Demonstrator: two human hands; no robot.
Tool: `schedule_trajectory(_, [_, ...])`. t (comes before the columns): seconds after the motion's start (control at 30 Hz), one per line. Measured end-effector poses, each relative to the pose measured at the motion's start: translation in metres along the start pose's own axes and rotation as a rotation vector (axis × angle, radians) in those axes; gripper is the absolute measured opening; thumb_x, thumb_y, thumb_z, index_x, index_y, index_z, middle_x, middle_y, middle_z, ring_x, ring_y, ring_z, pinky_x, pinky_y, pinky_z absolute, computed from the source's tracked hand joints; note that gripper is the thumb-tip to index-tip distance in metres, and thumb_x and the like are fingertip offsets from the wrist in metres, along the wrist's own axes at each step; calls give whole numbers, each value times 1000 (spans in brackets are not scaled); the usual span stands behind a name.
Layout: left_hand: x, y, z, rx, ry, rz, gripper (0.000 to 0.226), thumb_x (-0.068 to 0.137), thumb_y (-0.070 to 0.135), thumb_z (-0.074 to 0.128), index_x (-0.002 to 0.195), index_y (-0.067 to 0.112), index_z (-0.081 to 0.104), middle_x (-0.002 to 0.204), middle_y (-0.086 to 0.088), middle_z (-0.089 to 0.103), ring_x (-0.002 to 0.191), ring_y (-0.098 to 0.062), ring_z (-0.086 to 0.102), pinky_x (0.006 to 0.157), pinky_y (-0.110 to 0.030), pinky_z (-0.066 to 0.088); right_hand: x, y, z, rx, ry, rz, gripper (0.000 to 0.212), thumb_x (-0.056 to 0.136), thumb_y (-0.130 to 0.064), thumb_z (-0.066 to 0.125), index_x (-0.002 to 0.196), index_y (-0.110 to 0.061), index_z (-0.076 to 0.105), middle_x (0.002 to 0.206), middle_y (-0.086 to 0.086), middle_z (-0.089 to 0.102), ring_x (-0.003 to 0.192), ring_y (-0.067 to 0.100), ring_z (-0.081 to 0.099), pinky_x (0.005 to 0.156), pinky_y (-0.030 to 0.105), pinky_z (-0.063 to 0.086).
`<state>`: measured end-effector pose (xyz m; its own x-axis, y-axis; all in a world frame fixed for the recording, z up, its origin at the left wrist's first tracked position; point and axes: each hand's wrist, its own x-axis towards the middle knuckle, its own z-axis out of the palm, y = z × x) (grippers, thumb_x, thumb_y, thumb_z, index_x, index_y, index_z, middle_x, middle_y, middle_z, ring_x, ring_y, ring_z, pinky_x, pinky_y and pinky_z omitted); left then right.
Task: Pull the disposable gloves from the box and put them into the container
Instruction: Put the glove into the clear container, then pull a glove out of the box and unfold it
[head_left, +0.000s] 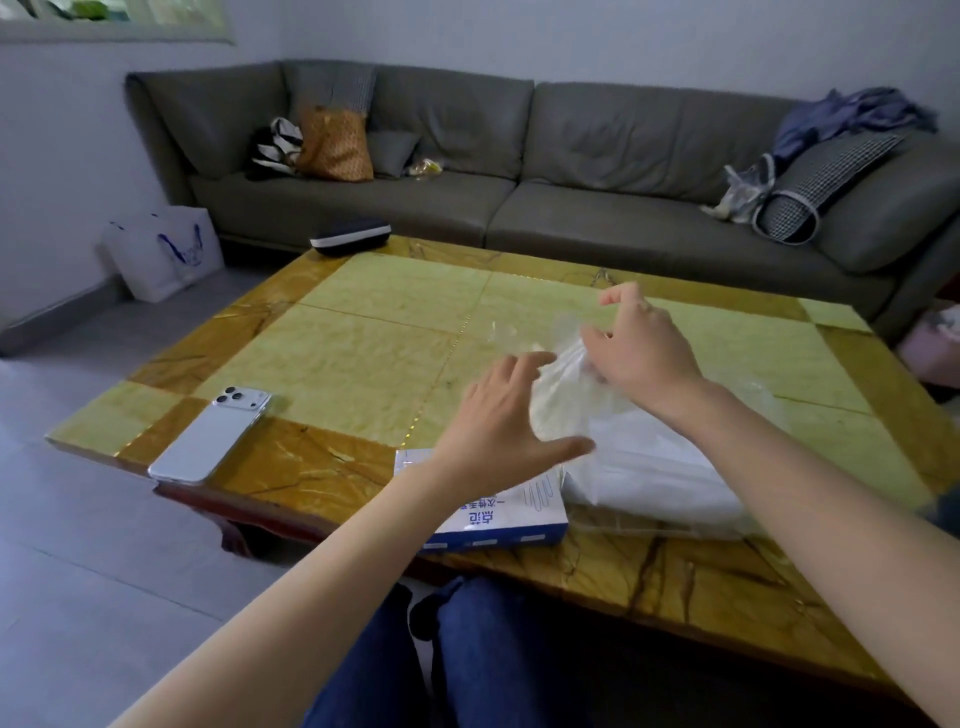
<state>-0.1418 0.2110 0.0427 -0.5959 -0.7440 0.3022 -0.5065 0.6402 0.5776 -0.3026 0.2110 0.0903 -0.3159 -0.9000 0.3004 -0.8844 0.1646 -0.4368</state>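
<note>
Obs., head view. Your right hand (644, 353) is raised over the table's right half, fingers curled into a crumpled clear disposable glove (558, 387). The film bunches under the palm and hangs toward the clear container (665, 524).

Your left hand (498, 415) is spread wide, thumb out, holding nothing. It hovers just left of the glove and above the glove box (498, 514). You cannot tell from here whether its fingertips touch the film.

The blue-and-white box lies flat at the near edge of the marble coffee table (311, 467), touching the container's left side. The container holds a white stack of gloves (649, 467).

A white phone (213, 436) lies face down at the near left corner. A dark zip case (350, 236) sits at the far edge, before the grey sofa (571, 208).
</note>
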Motion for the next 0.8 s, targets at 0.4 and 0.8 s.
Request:
schedule_trajectory(0.4, [2, 39, 14, 34, 34, 40, 88, 75, 57, 61, 146, 28, 19, 142, 6, 38, 126, -15, 40, 100, -32, 34, -11, 3, -5, 222, -77, 152, 43, 94, -9, 50, 135, 1, 40, 123, 19, 58, 96, 26, 62, 68, 24, 47])
schedule_trajectory(0.8, [25, 24, -14, -76, 58, -93, 15, 89, 2, 56, 96, 12, 66, 87, 1, 68, 79, -15, 63, 73, -29, 53, -18, 35, -17, 629, -323, 125, 29, 99, -1, 35, 114, -13, 56, 107, 9, 62, 85, 14, 63, 69, 22, 53])
